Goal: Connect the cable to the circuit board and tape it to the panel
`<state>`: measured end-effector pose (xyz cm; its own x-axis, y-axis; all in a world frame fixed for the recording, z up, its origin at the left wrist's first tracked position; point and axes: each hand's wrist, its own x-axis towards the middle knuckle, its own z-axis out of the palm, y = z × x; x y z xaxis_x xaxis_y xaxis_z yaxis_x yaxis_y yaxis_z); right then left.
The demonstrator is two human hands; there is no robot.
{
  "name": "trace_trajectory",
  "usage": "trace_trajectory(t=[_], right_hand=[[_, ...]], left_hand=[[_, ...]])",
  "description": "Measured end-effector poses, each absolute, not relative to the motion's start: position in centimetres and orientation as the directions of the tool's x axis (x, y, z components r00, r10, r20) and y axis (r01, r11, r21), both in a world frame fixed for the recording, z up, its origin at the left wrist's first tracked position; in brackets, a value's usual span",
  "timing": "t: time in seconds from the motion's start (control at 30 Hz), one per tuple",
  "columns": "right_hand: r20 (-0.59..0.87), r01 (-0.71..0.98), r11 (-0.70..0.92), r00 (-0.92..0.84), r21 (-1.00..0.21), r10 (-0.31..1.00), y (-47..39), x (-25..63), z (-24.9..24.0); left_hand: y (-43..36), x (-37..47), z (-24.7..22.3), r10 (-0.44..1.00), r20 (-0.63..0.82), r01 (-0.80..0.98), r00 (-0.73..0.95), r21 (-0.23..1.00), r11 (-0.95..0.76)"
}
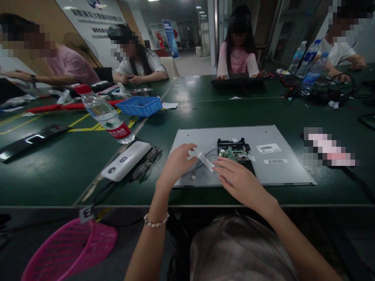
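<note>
A flat grey metal display panel (196, 134) lies back side up on the table in front of me. On it sits a green circuit board (230, 155) in a black frame, with thin grey cables running off to the left. Above these cables a short strip of translucent tape (206, 162) slants between my hands. My left hand (182, 160) is at its upper end, thumb and forefinger apart. At the lower end, the fingertips of my right hand (234, 177) meet the strip; the right thumb is hidden.
Left of the panel lie a white power bank (126, 160) and eyeglasses (145, 164), with a red-capped water bottle (107, 119) and a blue tray (140, 106) behind. A blurred-out pink phone-like object (328, 147) is on the right. Below hangs a pink basket (70, 249). Several people sit around.
</note>
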<state>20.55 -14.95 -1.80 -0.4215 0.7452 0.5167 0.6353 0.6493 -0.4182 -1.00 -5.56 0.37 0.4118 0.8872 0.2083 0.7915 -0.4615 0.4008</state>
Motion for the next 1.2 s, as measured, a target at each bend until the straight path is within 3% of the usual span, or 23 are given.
trace_trajectory(t=[0.2,0.5,0.9,1.2], right_hand=[[0.458,0.656,0.677,-0.514,-0.335,0.725,-14.2,18.8,-2.9],[0.408,0.675,0.629,-0.487,-0.386,0.772,-14.8,19.1,-3.8],[0.384,0.722,0.578,-0.446,-0.380,0.809,-16.3,18.2,-3.7],[0.380,0.707,0.593,-0.464,-0.386,0.800,-16.8,18.8,-3.6]], left_hand=[[-9.8,1.7,-0.5,0.836,0.505,0.833,0.217,0.351,-0.428],[-11.2,4.5,-3.6,0.900,0.340,0.892,0.271,0.262,-0.368],[-10.7,4.1,-2.9,0.955,0.224,0.916,0.194,0.308,-0.259],[-10.7,3.7,-2.4,0.958,0.156,0.918,0.241,0.285,-0.277]])
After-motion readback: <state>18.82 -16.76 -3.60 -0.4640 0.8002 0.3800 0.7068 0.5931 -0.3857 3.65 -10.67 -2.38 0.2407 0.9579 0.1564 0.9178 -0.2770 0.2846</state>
